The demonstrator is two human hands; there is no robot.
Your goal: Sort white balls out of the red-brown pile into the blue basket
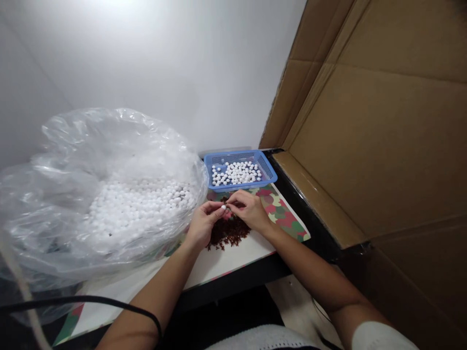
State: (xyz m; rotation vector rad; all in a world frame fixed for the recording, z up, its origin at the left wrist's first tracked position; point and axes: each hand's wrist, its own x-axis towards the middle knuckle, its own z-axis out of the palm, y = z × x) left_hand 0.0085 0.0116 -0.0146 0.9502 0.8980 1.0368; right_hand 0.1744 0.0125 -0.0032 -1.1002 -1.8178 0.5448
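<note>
Left hand (201,226): thumb and finger pinch a white ball (224,207) | right hand (251,209): fingertips closed on a small brown piece (224,200), just beside the ball | left of hands: clear plastic bag (83,132), many white balls inside | just beyond hands: blue basket (241,186), more white balls | beneath hands: brown pile (228,235)

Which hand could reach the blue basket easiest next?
Probably the right hand, closer to the blue plastic mesh basket; the left hand, holding a round white bead, is nearer the clear plastic bag.
</note>
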